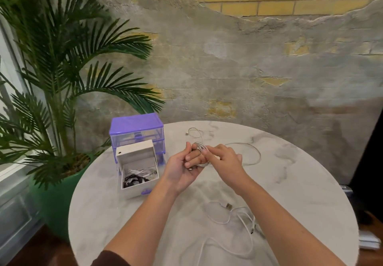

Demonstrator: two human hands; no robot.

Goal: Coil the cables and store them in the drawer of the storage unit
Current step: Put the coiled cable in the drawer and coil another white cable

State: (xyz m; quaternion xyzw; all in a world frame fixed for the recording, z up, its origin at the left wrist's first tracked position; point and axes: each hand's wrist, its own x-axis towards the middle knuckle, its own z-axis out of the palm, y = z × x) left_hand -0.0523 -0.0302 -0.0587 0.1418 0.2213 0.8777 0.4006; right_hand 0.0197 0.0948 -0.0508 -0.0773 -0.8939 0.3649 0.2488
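White cable [200,148] loops wind around the left hand [183,171] fingers, gripped there; right hand [224,159] pinches the strand. Open drawer [138,175] sits left of that grip on the desk [290,182].

Bare forearms, dark maroon sleeve [112,258]

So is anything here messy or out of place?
Only unfinished tidying. A loose white cable sprawls uncoiled at the table's near edge, and the storage unit's drawer stands pulled out with coiled cables inside. Nothing looks damaged or spilled.
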